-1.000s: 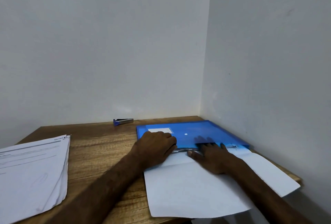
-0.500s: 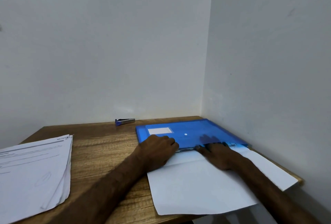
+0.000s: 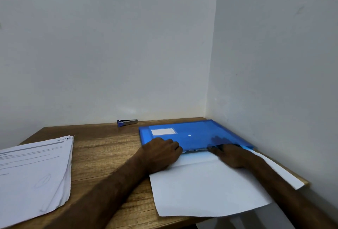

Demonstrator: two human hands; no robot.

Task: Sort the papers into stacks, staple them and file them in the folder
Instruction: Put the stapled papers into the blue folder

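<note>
A blue translucent folder (image 3: 198,130) lies flat in the table's back right corner, with a white label on its cover. A stack of white papers (image 3: 206,189) pokes out of its near opening and overhangs the table's front edge. My left hand (image 3: 161,152) sits at the folder's near left edge, fingers curled on the cover's lip. My right hand (image 3: 233,155) lies flat on the papers; its straight fingers reach inside the folder and show dimly through the blue cover.
A second stack of printed papers (image 3: 33,173) lies at the left of the wooden table (image 3: 106,148). A small blue and silver stapler (image 3: 127,122) rests by the back wall. Walls close the back and right sides.
My right hand has slid forward, its fingers deeper under the folder's cover, and the papers have moved a little further in. My left hand stays at the folder's edge.
</note>
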